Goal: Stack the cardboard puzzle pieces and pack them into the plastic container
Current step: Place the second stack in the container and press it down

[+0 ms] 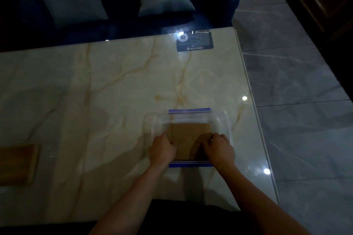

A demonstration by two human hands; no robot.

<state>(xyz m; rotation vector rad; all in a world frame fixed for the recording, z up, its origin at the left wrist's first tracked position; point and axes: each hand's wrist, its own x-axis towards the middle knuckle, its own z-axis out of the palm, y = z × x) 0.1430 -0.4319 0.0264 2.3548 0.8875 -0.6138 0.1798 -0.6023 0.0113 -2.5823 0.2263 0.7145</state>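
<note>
Both my left hand [162, 149] and right hand [219, 147] pinch the cardboard stack [189, 139] between them, seating it in the plastic container [227, 126].

Both bare forearms reach forward from the bottom edge of the view and converge toward the middle. The left hand [162, 149] lies knuckles up, its fingers [169, 142] curled downward at the left side of the flat brown cardboard puzzle pieces [188, 135]; whether they pinch the edge is too dim to tell. The right hand [219, 148] mirrors it, knuckles up, fingers [211, 138] bent down onto the right side of the same cardboard. The two hands sit level with each other, apart, wrists straight and in line with the forearms.
</note>
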